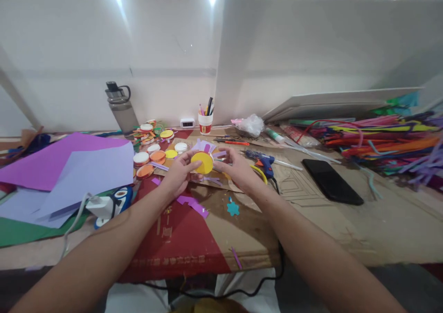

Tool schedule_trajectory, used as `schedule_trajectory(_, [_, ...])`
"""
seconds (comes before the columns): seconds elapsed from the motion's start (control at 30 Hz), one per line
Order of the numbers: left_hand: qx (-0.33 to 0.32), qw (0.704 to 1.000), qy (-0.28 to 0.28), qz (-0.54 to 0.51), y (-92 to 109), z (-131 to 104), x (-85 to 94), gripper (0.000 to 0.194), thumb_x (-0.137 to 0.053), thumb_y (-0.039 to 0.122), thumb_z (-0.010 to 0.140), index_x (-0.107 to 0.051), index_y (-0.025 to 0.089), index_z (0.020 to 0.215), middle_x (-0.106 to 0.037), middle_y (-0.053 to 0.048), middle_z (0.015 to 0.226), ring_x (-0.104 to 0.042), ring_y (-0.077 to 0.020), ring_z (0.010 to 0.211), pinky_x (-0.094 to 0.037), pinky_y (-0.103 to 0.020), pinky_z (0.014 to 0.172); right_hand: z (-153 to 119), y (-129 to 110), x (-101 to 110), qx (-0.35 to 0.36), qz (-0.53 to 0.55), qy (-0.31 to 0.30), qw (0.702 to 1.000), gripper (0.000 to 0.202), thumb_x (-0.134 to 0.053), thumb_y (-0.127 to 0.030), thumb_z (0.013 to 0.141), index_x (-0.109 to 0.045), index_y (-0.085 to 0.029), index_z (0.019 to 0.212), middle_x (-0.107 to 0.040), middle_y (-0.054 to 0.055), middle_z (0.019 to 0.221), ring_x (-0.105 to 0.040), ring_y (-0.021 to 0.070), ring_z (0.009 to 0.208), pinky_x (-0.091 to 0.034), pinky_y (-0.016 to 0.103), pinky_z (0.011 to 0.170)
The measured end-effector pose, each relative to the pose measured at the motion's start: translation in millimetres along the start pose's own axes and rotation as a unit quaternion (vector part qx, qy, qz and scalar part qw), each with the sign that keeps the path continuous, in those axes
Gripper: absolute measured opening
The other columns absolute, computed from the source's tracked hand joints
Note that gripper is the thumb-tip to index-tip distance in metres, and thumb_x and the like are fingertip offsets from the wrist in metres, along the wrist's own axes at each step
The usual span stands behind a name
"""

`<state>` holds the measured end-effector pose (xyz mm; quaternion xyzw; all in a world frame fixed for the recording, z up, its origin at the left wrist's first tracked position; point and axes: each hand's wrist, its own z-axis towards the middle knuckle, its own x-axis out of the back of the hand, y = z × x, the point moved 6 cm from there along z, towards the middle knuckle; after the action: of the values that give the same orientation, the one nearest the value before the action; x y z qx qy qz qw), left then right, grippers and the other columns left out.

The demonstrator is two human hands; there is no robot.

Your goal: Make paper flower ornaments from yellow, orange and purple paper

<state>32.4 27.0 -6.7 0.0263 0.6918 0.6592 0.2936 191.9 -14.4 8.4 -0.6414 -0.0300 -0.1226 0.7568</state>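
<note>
My left hand (180, 173) grips a round yellow disc (202, 163) at its left edge, thumb on its face. Purple paper strips (214, 181) stick out around the disc. At its right side, my right hand (235, 166) has thumb and fingers pinched together by a light purple strip (219, 154). Left of my hands sit orange discs (144, 171), white discs (141, 158) and a flat yellow circle (171, 153). Purple paper scraps (194, 206) and a teal paper shape (233, 207) lie below the hands.
Purple sheets (93, 174) and a power strip (122, 200) are at left. A bottle (122, 110) and pen cup (205, 123) stand at the back. At right are a blue glue gun (266, 163) with its cord, a black phone (331, 181) and colourful pipe cleaners (384, 140).
</note>
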Motion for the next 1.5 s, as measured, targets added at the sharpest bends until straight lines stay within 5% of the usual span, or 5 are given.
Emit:
schedule_trajectory(0.2, [0.008,1.000,0.002,-0.012,-3,1,0.8,0.053,-0.080,0.014,0.063,-0.062,0.019,0.112,-0.067,-0.006,0.110,-0.066,-0.0143,0.077,-0.056,-0.020,0.050,-3,3,-10,-0.009,0.012,-0.018,1.000,0.032,-0.067,-0.035,0.072,-0.059,-0.019,0.098,-0.063,0.004,0.095,-0.058,0.0168,0.081,-0.048,0.034,0.076])
schedule_trajectory(0.7, [0.024,1.000,-0.012,-0.015,-4,-1,-2.3,0.048,-0.081,0.020,0.064,-0.063,0.018,0.109,-0.068,-0.006,0.105,-0.065,-0.0130,0.074,-0.055,-0.019,0.050,-2,14,-18,-0.062,0.196,-0.005,0.979,0.035,-0.076,-0.028,0.061,-0.054,-0.020,0.088,-0.060,-0.003,0.077,-0.058,0.0132,0.071,-0.048,0.030,0.070])
schedule_trajectory(1.17, [0.034,0.999,-0.013,0.008,-5,-1,0.0,0.042,-0.077,0.030,0.071,-0.062,0.020,0.108,-0.068,-0.006,0.103,-0.066,-0.0159,0.076,-0.055,-0.023,0.048,2,20,-16,-0.052,0.190,0.005,0.980,0.031,-0.075,-0.028,0.063,-0.058,-0.019,0.087,-0.063,-0.001,0.080,-0.059,0.0141,0.075,-0.049,0.032,0.078])
schedule_trajectory(1.5, [-0.029,0.993,0.061,0.092,9,3,8.5,0.037,-0.077,0.042,0.069,-0.067,0.017,0.094,-0.068,-0.004,0.092,-0.060,-0.0107,0.072,-0.040,-0.017,0.052,2,22,-14,-0.049,0.154,-0.007,0.987,0.030,-0.075,-0.028,0.063,-0.059,-0.020,0.087,-0.062,-0.001,0.080,-0.058,0.0147,0.075,-0.048,0.033,0.076])
